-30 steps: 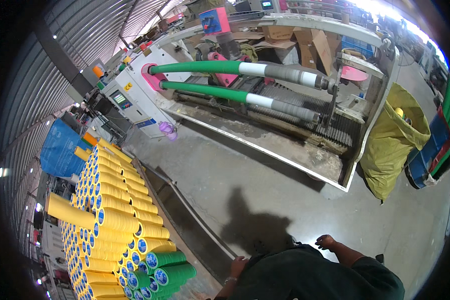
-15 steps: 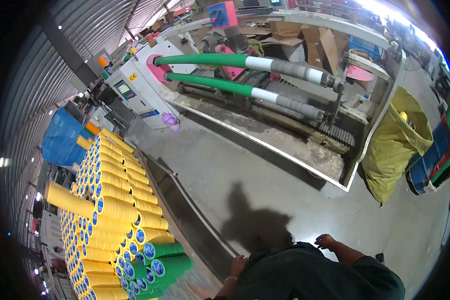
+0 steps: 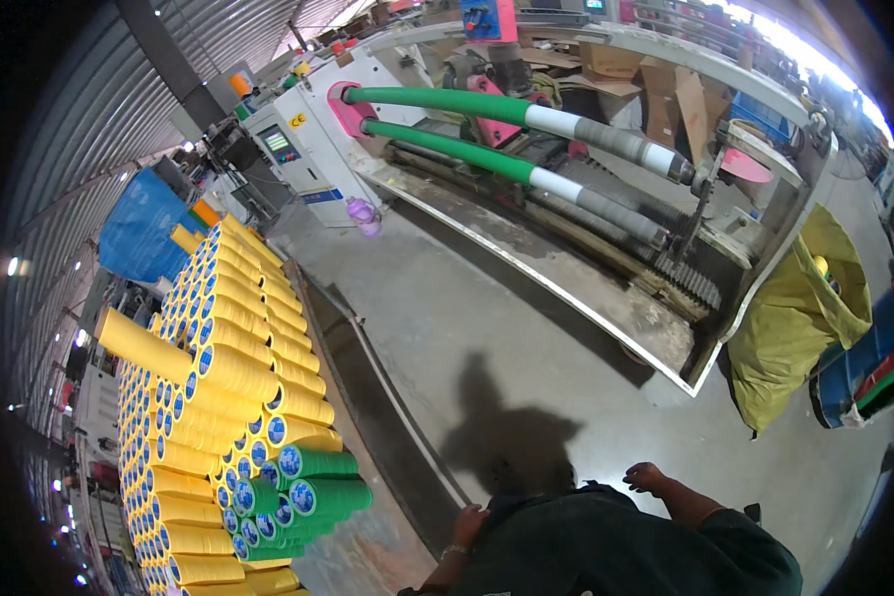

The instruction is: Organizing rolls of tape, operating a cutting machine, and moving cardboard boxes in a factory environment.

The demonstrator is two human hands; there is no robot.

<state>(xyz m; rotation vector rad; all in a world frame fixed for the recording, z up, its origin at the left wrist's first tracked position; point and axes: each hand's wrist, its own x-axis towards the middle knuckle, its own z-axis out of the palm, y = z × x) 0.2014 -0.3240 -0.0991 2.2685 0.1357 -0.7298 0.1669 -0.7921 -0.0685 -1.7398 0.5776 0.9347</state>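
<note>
My left hand (image 3: 466,526) hangs low beside my dark shirt, its fingers loosely bent and partly hard to make out, with no object showing in it. On the other side, my right hand (image 3: 646,478) is held out over the floor, fingers slightly curled and apart, nothing in them. Closest to the left hand are the green tape rolls (image 3: 330,497) at the near end of a big stack of yellow tape rolls (image 3: 233,372). Ahead stands a long machine with two horizontal shafts; each carries a green sleeve (image 3: 437,104) and a white stretch. Neither hand touches these things.
A metal rail (image 3: 407,417) runs along the floor beside the stack. The machine's white-edged tray (image 3: 566,288) crosses ahead. To the right stand a yellow-green sack (image 3: 790,333) and a blue drum (image 3: 849,382). A purple container (image 3: 364,217) sits by the control cabinet (image 3: 303,164).
The view has turned slightly, so the machine sits further right and the sack lower. Both hands stay in nearly the same place beside my body.
</note>
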